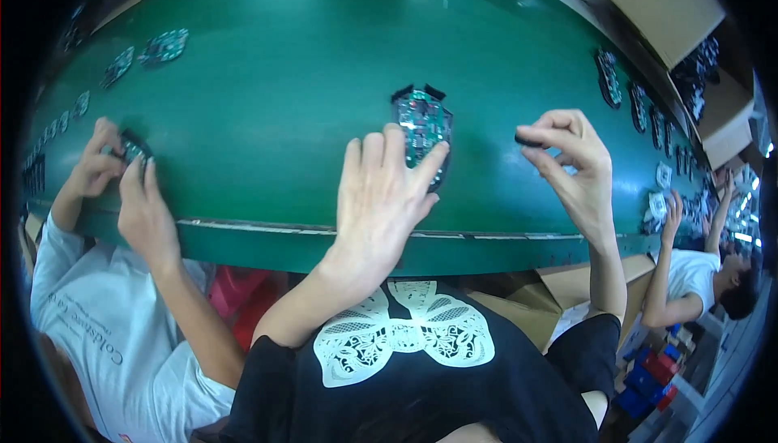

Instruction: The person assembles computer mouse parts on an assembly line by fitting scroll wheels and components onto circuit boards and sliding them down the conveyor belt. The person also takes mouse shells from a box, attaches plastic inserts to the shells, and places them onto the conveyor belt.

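On the green work surface in front of me lies a dark assembly with a green circuit board [425,123] showing, two black tabs at its far end and a small red light on it. My left hand [381,179] rests on its near part, fingers stretched out and lying over the board's left and near edges. To the right, apart from the board, my right hand [571,155] is raised with thumb and fingers pinched on a small black piece [530,141]. What kind of part that piece is, I cannot make out.
At left a co-worker's hands [146,192] handle another board [134,149]. More boards [164,47] lie far left. Dark assemblies [608,78] line the right edge, beside cardboard boxes [664,5]. Another person [689,281] works far right. The table's near edge [486,235] runs before me.
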`<action>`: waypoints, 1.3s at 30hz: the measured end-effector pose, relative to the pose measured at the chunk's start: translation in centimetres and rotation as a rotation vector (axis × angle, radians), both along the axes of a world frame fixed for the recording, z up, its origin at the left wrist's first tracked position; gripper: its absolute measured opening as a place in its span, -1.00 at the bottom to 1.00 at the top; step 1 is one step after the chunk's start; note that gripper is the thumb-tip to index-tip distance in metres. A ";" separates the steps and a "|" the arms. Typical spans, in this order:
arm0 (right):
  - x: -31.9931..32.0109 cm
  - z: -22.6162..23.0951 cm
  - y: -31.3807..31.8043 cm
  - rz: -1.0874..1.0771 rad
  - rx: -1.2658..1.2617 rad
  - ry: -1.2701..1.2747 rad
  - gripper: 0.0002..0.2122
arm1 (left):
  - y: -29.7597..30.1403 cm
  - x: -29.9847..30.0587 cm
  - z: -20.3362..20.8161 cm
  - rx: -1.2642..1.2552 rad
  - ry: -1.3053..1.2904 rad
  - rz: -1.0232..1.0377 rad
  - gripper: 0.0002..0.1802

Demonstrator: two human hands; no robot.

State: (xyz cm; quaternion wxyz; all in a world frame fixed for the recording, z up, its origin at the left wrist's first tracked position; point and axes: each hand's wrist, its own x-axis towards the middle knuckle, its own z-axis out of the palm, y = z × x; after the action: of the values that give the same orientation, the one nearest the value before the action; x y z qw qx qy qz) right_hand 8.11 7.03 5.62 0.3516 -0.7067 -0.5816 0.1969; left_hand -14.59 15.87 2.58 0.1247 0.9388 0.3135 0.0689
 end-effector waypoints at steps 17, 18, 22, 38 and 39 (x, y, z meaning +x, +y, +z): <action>-1.4 -3.8 1.2 0.006 -0.013 -0.122 -0.76 | -0.8 2.7 -1.1 -0.076 -0.189 -0.159 -0.52; -1.4 -3.8 1.3 0.004 -0.017 -0.119 -0.76 | -0.7 2.7 -1.2 -0.080 -0.186 -0.161 -0.52; -1.5 -3.7 1.1 0.054 0.059 -0.302 -0.74 | -0.9 2.7 -1.4 -0.099 -0.157 -0.167 -0.52; -1.1 -0.6 1.5 0.345 -0.206 -0.602 -0.61 | 0.2 3.3 -1.3 -0.227 -0.109 -0.264 -0.57; -1.1 -0.5 1.6 0.338 -0.208 -0.603 -0.61 | 0.2 3.4 -1.3 -0.227 -0.109 -0.271 -0.57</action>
State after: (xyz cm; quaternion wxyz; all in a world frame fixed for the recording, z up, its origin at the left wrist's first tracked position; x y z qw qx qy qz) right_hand 7.00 8.62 5.12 0.0530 -0.6590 -0.7445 0.0932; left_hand -11.22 16.09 1.24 0.2548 0.9473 0.1825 0.0666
